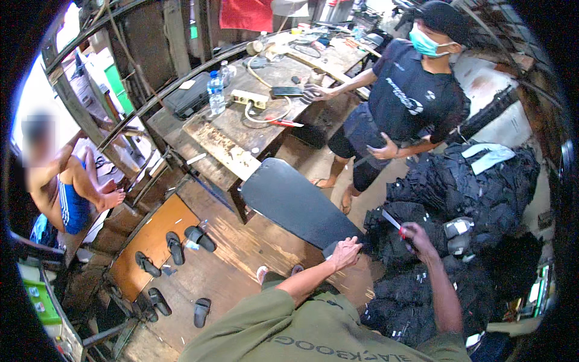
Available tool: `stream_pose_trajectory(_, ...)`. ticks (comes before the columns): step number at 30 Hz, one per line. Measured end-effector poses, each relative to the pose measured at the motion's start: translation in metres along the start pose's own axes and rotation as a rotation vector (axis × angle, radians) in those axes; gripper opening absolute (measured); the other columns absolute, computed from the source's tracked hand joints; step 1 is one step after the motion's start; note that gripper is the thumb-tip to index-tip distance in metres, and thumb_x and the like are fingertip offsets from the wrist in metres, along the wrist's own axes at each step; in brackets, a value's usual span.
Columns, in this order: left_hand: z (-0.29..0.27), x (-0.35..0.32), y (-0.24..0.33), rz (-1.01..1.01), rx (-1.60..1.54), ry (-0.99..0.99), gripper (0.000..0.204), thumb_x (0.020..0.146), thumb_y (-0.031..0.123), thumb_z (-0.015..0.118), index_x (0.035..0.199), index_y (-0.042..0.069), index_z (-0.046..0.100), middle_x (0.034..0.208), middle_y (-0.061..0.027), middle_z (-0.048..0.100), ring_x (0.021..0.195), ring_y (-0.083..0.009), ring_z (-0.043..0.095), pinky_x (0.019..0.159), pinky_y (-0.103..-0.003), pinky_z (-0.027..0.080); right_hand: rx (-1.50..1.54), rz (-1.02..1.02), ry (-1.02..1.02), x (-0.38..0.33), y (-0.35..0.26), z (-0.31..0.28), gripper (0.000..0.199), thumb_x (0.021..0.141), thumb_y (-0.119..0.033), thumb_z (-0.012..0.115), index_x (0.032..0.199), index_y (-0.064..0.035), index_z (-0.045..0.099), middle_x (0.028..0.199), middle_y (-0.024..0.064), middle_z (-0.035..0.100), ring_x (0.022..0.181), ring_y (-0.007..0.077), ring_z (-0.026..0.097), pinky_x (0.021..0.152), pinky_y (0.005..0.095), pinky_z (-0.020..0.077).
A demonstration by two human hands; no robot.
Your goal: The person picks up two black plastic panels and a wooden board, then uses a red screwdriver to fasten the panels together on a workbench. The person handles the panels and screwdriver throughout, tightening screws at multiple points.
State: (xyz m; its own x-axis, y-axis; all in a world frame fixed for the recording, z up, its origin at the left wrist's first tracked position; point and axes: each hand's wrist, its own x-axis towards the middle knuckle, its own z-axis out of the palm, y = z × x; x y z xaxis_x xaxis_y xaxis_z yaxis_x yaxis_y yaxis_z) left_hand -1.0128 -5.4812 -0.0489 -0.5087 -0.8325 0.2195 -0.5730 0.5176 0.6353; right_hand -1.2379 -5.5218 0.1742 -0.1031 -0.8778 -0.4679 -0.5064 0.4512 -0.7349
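The left hand (345,252) rests with fingers closed over the near end of the dark padded board (295,202), which lies tilted beside the pile of black garments (470,187). The right hand (416,236) is clamped on a small red-handled tool (393,221) over the pile. It seems best to hold the board steady and keep the tool's tip away from the other hand.

1 head-worn fisheye view, looking steeply down and forward from the wearer's own height. Forearms enter from the lower edge, close; counter (241,130) and wooden floor (235,259) farther off (straight edges bow near the rim).
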Motion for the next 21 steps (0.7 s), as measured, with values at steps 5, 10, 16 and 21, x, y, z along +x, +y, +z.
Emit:
stream_pose_trajectory(5,0.008,-0.004,0.001,0.158,0.228,-0.059,0.051,0.091,0.038,0.067,0.128,0.004,0.063,0.111,-0.0153,0.056,0.098,-0.0308,0.06,0.063,-0.039,0.057,0.444,-0.231,0.126,0.018,-0.032,0.016,0.033,0.1,-0.027,0.07,0.13,-0.0155,0.063,0.098,0.0025,0.072,0.07,0.0082,0.062,0.048,0.0246,0.0431)
stream_pose_trajectory(10,-0.004,-0.011,0.005,0.196,0.17,0.006,0.06,0.087,0.039,0.073,0.132,0.001,0.06,0.116,-0.0163,0.056,0.103,-0.0325,0.059,0.07,-0.04,0.057,0.768,-0.291,0.177,0.071,-0.068,0.053,0.047,0.1,-0.015,0.065,0.144,-0.0147,0.053,0.119,0.0108,0.072,0.078,0.0196,0.07,0.055,0.0295,0.048)
stream_pose_trajectory(16,-0.014,-0.016,0.008,0.134,0.104,-0.025,0.061,0.088,0.036,0.073,0.137,0.005,0.059,0.123,-0.0195,0.056,0.108,-0.0359,0.058,0.079,-0.044,0.057,0.814,-0.417,0.137,0.117,-0.096,0.073,0.057,0.097,-0.009,0.064,0.151,-0.0154,0.044,0.126,0.0125,0.069,0.09,0.0261,0.074,0.071,0.0378,0.0559)
stream_pose_trajectory(21,-0.01,-0.019,0.004,0.093,0.055,-0.057,0.06,0.086,0.036,0.074,0.136,0.006,0.06,0.123,-0.0194,0.055,0.107,-0.0365,0.058,0.075,-0.045,0.057,0.775,-0.335,0.169,0.13,-0.109,0.087,0.059,0.097,-0.01,0.065,0.151,-0.0121,0.042,0.126,0.0132,0.069,0.089,0.0271,0.074,0.069,0.039,0.0563)
